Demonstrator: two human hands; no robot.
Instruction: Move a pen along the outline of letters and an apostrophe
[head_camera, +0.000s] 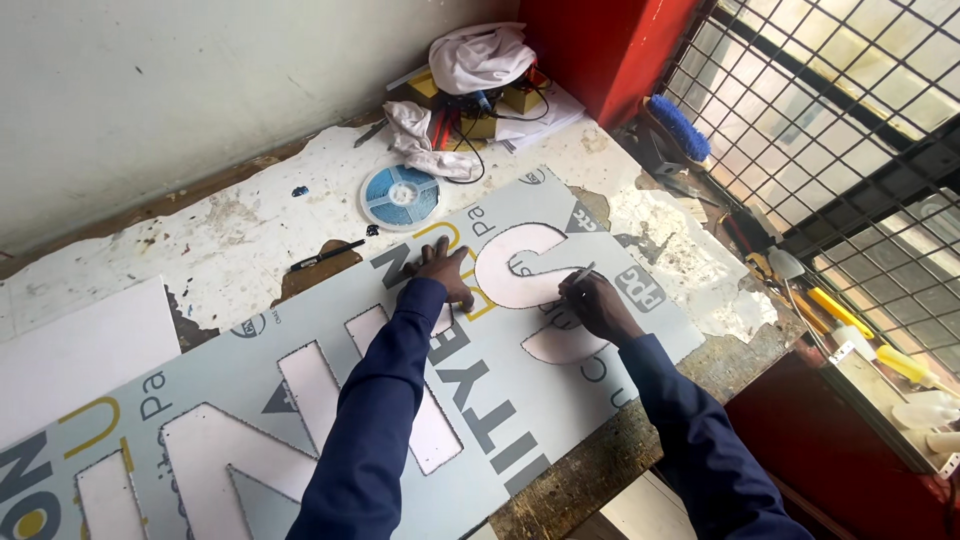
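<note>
A long grey printed panel (250, 350) lies across the worn workbench (230, 225), with large white letter shapes cut into it. My left hand (445, 268) presses flat on the panel beside a curved white letter (520, 265), fingers spread. My right hand (592, 298) grips a thin pen-like tool (582, 272) with its tip on the right edge of that curved letter. Both arms wear dark blue sleeves.
A blue reel of strip (400, 196) and a black pen (328, 255) lie behind the panel. Rags, wires and yellow boxes (475, 75) fill the far corner. A blue brush (680, 127) and yellow-handled tools (842, 315) sit by the mesh window at right. A white sheet (80, 350) lies left.
</note>
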